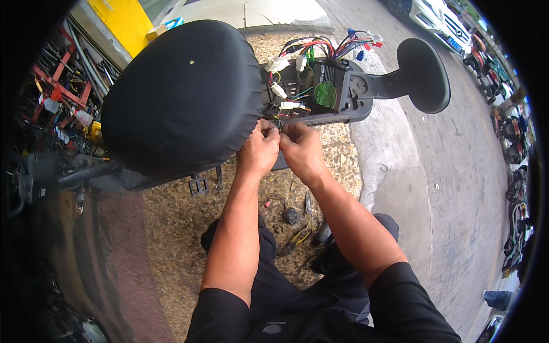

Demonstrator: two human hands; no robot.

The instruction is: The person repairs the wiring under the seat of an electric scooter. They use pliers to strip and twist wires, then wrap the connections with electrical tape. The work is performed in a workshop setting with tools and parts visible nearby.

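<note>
L hand (258,147) & R hand (303,150) are meeting at the near edge of the open black tray (329,118), fingertips of each pressing together on thin wires (279,123), prob. because so small a thing is needing a fine pinch from both sides. The wires are lying just below the white connectors (278,90), between black seat (183,97) & finned box (337,86), where the gap is leaving room for fingers.

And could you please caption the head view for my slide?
Both hands meet at exposed wiring beside a black padded seat.
</note>
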